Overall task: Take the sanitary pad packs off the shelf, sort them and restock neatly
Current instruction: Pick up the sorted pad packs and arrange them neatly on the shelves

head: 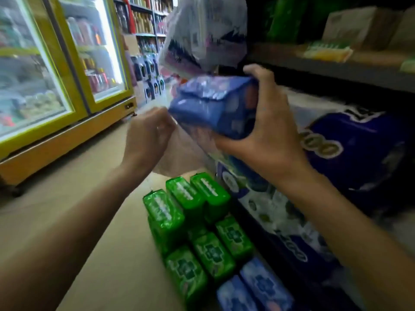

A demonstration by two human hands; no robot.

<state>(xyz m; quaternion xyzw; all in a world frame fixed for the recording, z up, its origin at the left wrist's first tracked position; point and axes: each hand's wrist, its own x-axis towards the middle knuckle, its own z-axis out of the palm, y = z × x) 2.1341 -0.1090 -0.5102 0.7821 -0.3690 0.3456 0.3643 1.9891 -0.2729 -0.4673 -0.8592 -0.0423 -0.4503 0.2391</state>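
Gripping blue pack — label blurred, unreadable

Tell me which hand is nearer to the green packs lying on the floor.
Left, by a narrow margin. The left hand hangs above and slightly left of the green packs; the right hand, gripping the blue pack, sits above and further right.

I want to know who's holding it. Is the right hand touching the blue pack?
Touching. The head view shows the right hand wrapped around the end of the blue pack, with fingers curled over its top and thumb underneath.
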